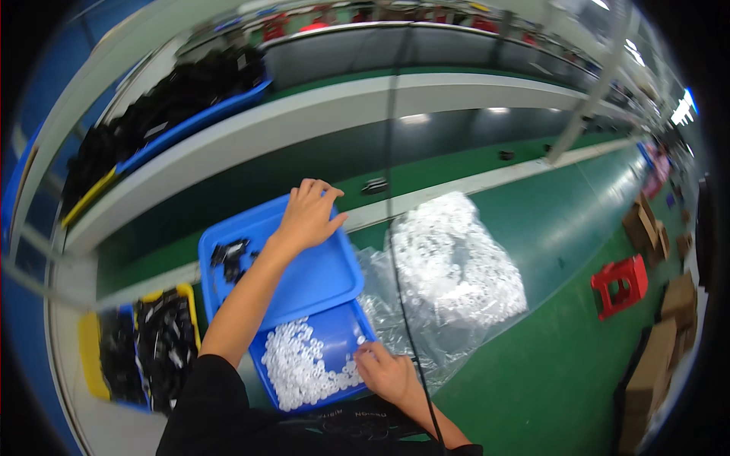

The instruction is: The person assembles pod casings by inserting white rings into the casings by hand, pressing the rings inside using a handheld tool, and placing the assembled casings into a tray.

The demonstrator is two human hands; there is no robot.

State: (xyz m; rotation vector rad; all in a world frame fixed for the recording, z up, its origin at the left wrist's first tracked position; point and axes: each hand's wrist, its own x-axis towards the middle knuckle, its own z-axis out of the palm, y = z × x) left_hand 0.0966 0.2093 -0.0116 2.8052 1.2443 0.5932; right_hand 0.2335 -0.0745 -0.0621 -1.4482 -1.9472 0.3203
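Blue upper tray (319, 277) stacked over blue lower tray (346, 334) of small white plastic rings (300, 368), left hand (308, 216) spread flat, open, on upper tray's far rim, right hand (388, 372) pinching rings at lower tray's near corner, clear bag (452, 266) of rings just right.

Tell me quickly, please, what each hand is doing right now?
Left hand: open, resting on the upper blue tray.
Right hand: fingers curled among white rings; grip unclear.
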